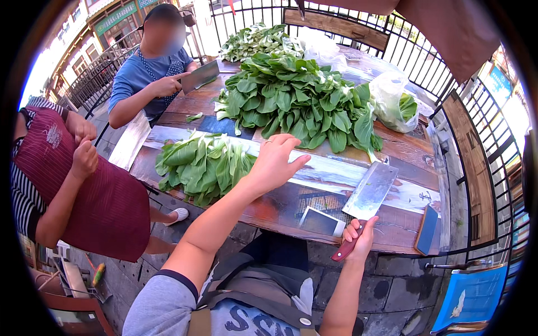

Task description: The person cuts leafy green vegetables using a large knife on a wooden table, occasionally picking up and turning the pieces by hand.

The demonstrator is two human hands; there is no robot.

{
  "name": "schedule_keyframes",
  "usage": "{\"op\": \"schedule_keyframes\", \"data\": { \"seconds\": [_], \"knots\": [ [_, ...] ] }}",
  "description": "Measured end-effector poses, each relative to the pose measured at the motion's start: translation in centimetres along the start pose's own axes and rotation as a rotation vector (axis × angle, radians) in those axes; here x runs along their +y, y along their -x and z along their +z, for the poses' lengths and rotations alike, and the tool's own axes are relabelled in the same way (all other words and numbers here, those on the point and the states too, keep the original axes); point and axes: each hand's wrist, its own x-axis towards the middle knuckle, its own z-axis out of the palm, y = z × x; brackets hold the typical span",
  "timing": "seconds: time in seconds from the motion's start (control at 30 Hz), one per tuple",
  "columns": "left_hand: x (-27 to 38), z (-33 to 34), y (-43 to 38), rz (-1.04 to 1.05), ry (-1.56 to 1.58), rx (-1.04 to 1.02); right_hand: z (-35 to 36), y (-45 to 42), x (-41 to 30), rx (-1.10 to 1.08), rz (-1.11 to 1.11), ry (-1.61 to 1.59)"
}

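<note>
My right hand [359, 241] grips the red-brown handle of a cleaver [370, 189], whose broad steel blade lies over the table's front right part. My left hand [277, 161] reaches over the table with nothing in it, thumb and fingers apart. Just beyond my left fingers rises a large heap of leafy bok choy [294, 96]. A smaller bunch of bok choy [206, 166] lies at the left front, partly behind my left forearm, with its leaves towards the near edge. One bok choy [365, 130] at the heap's right side has its stem end by the blade's tip.
Across the left corner, a co-worker [153, 84] holds another cleaver [201, 77]. Another person in a maroon apron [80, 176] stands at the left. Cut bok choy [260, 44] lies at the back. A plastic bag [395, 103] holds greens. Metal railings [500, 155] surround the wooden table [269, 210].
</note>
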Motion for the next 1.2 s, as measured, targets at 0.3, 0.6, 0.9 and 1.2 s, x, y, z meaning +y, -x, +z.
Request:
{"op": "schedule_keyframes", "data": {
  "seconds": [0.3,0.6,0.9,1.2],
  "knots": [
    [4.2,11.0,-13.2,-0.271,0.437,-0.429,-0.9,-0.4,-0.1,-0.001,0.09,-0.054],
    [4.0,19.8,-17.2,-0.453,0.24,-0.262,-1.9,-0.8,0.0,0.027,0.179,-0.115],
    [5.5,17.6,-19.0,-0.442,0.55,0.017,-1.7,-1.1,0.1,0.037,0.127,-0.069],
    [10.8,6.4,-14.1,-0.269,0.843,0.048,-0.9,-0.5,0.0,-0.025,0.114,-0.103]
  ]
}}
